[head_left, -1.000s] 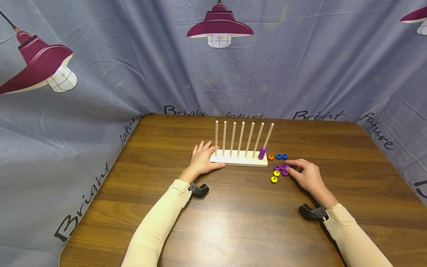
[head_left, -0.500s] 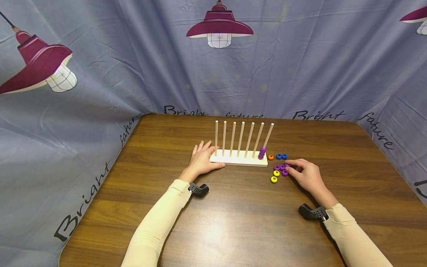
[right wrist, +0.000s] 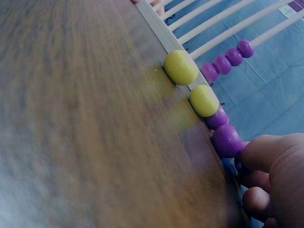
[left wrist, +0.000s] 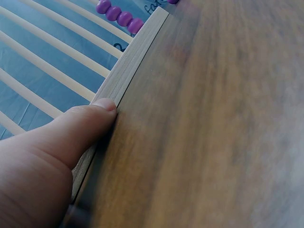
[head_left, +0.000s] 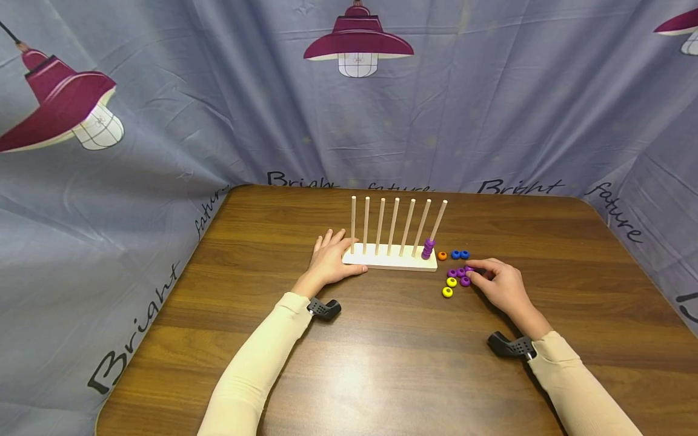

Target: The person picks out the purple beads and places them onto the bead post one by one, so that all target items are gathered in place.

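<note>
A pale wooden peg stand with several upright rods stands mid-table. Several purple beads are stacked on its rightmost rod. My left hand holds the stand's left end, thumb along the front edge and index finger at the back; the left wrist view shows the thumb against the base. Right of the stand, my right hand pinches a purple bead between thumb and index finger, at table level. That bead is mostly hidden by the fingers. Other loose purple beads lie beside it.
Two yellow beads lie in front of the loose purple ones. An orange bead and two blue beads sit behind them, close to the stand's right end. Printed curtains surround the brown wooden table.
Both hands, the stand and the beads keep their places. Only a very slight shift of the whole head view shows.
</note>
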Demonstrator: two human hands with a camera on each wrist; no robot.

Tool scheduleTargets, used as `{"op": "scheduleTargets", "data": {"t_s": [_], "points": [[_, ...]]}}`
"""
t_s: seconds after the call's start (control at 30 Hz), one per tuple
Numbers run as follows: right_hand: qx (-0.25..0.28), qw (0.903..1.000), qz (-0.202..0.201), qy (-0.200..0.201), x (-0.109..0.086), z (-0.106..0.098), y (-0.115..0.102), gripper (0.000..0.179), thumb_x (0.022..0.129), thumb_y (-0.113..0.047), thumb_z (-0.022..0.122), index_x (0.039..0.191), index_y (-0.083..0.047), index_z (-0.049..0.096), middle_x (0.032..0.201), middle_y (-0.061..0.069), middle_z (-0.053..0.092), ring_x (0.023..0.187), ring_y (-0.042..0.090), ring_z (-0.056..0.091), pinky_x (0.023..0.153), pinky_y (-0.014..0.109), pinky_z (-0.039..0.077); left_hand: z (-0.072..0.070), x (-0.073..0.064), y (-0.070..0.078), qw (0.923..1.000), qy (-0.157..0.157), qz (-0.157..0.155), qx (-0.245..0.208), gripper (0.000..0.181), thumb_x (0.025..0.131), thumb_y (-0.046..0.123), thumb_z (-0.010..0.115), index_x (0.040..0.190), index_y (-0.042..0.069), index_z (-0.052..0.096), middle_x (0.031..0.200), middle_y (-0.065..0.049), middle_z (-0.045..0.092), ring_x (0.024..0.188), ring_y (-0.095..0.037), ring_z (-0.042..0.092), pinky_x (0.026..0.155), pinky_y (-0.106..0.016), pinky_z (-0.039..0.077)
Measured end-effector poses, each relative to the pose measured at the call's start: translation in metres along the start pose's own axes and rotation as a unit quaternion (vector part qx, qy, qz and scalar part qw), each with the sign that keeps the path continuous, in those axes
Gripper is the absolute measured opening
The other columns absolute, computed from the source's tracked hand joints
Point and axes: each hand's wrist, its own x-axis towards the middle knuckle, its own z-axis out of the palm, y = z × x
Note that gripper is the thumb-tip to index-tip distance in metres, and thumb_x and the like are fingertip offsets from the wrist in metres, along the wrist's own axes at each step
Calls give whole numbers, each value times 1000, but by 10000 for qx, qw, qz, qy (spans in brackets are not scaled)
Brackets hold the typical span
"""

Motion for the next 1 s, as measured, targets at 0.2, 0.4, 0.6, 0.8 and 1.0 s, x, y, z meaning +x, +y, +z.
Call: {"op": "scheduleTargets", "data": {"t_s": [0.2,0.4,0.6,0.8,1.0], "points": [[21,10000,52,-9,0,0,0,21,86,-8,79,107,-3,79,86,10,69,62,-2,42,52,20,32,0,0,0,10000,12,6,-5,79,82,59,76,148,22,54,165,-16,34,157,-44,17,128,-60,9],[-19,9999,107,-69,0,-1,0,21,87,-9,78,108,-4,79,87,11,70,62,0,43,52,21,33,0,0,-1,10000,23,6,-20,79,81,59,76,148,22,54,165,-16,35,158,-43,17,129,-60,9],[-23,9999,129,-85,0,-1,0,21,87,-10,78,108,-4,79,87,11,69,61,0,42,52,21,33,1,1,-1,10000,9,-11,-27,80,81,60,75,148,22,54,166,-16,33,158,-43,16,129,-59,7],[19,9999,107,-70,0,0,1,21,87,-10,78,108,-4,79,83,9,67,60,-1,42,51,21,33,1,0,-2,10000,17,5,-10,80,81,60,75,148,22,53,166,-16,34,158,-44,16,128,-60,8],[-15,9999,83,-72,0,0,1,21,87,-9,78,108,-4,79,84,9,68,60,-1,42,51,21,33,2,1,-2,10000,35,24,-14,79,82,59,75,148,23,54,166,-16,33,158,-44,16,129,-60,8]]}}
